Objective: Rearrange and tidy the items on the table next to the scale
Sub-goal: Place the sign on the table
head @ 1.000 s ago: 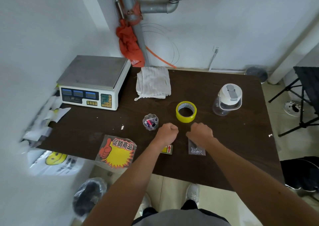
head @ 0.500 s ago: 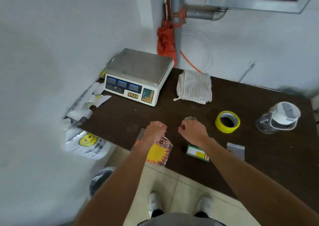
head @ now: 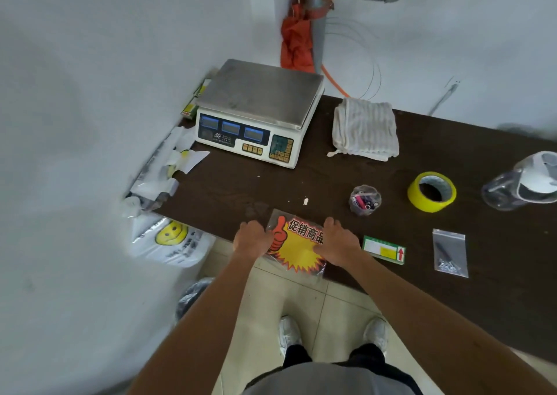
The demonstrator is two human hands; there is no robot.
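While a plastic-wrapped sign (head: pixel 297 253) is lying at the near edge of the table (head: pixel 241 189), partly hanging over the floor, both hands are holding it. The left hand (head: pixel 253 239) is gripping its 9 o'clock side with curled fingers. The right hand (head: pixel 337 244) is grasping its 3 o'clock side, thumb lying on the yellow print. The scale (head: pixel 259 111) is standing at 11 o'clock from the sign, well apart. A small clear cup (head: pixel 364 200) is sitting at 2 o'clock, holding pink and dark bits too small to name. A green card (head: pixel 383 250) is lying just beside the right hand at 3 o'clock. Beyond it, a zip bag (head: pixel 449 253) is holding screws and a dark stick. A yellow tape roll (head: pixel 431 191) and a folded towel (head: pixel 364 130) are lying farther back.
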